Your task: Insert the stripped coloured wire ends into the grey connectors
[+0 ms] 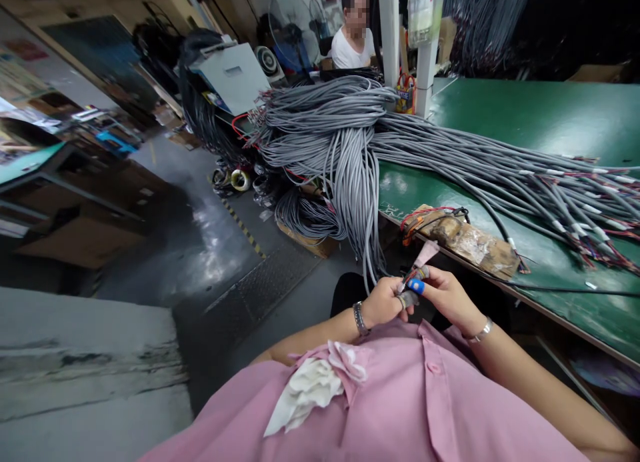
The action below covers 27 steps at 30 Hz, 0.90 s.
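Observation:
My left hand is closed around the end of a grey cable, near the table's front edge. My right hand meets it there, fingers pinched on the thin wires at that cable end. Tape wraps several fingertips, one of them in blue. Just beyond the fingers shows a pale pink piece. Grey cables hang over the table edge toward my hands. The exact grip on the small wires is partly hidden by the fingers.
On the green table long grey cables stretch to the right. A worn wooden block with red and black leads lies at the near edge. A person is behind the cable pile. Coiled cables rest low on the left.

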{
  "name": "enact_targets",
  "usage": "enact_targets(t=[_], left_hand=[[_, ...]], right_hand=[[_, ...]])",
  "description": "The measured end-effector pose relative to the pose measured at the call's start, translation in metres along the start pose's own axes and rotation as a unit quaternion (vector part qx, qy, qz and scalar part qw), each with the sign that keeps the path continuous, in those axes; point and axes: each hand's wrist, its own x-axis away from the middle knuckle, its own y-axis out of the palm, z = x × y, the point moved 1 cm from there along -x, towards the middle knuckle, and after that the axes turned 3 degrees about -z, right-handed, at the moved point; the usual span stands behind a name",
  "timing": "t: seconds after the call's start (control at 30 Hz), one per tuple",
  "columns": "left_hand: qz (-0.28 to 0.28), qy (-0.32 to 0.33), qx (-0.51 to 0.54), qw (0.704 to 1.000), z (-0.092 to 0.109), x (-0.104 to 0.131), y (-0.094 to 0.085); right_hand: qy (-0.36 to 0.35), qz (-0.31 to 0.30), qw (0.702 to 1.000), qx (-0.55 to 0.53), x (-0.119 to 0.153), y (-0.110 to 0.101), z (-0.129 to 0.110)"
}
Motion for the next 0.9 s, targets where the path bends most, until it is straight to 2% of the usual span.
enact_targets(t=[0.07,0.13,0.23,0.33,0.5,0.9], left_hand=[[0.015,-0.007,-0.010,1.000,0.001,0.000,-0.002],[0.050,-0.008,0.002,0.999,0.000,-0.001,-0.003],[0.089,0.000,0.034,0.995,-0.004,-0.003,-0.003],[0.108,0.007,0.044,0.993,-0.008,-0.006,-0.001],[0.094,0.014,0.062,0.994,-0.009,-0.007,-0.002],[0.075,0.002,0.042,0.996,-0.004,-0.004,-0.006]], right_hand=[[0.012,0.049,0.999,0.010,0.003,-0.006,0.006],[0.060,0.089,0.994,-0.021,0.007,-0.010,0.016],[0.120,0.077,0.988,-0.065,0.013,-0.008,0.025],[0.105,0.072,0.990,-0.065,0.016,0.004,0.022],[0.108,0.095,0.985,-0.091,0.015,0.017,0.010],[0.144,0.113,0.980,-0.079,0.014,0.015,0.013]])
